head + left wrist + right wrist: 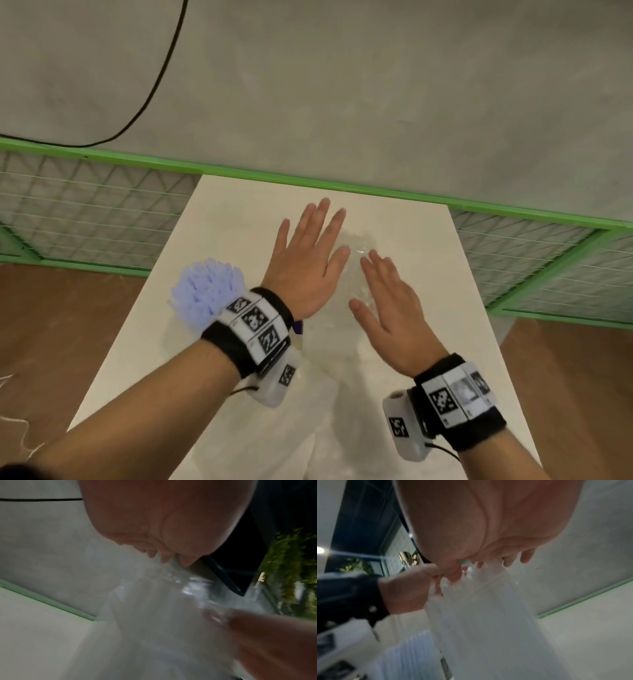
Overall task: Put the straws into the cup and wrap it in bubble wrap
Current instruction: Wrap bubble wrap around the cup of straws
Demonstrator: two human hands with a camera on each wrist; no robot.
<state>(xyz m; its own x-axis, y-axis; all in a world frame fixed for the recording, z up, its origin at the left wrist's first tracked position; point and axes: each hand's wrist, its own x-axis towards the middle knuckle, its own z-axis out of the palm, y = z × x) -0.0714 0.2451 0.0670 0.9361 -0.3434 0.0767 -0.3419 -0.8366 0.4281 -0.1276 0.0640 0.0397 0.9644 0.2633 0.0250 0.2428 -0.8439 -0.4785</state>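
Note:
A clear sheet of bubble wrap [356,251] lies on the white table [233,219], bunched up into a ridge between my hands. My left hand [308,246] lies flat on its left part with straight, spread fingers. On the right part rests my right hand [383,294], fingers straight too. A bundle of pale blue straws [205,291] stands upright at the table's left edge, just behind my left wrist; the cup under them is hidden by the wristband. In the wrist views the bubble wrap [163,615] [479,615] runs up to the fingertips, and the straws [409,655] show at the lower left.
A green-framed wire mesh fence [85,205] runs behind and to both sides of the table. A black cable [164,68] hangs down the grey wall. Brown floor lies to the left and right of the table.

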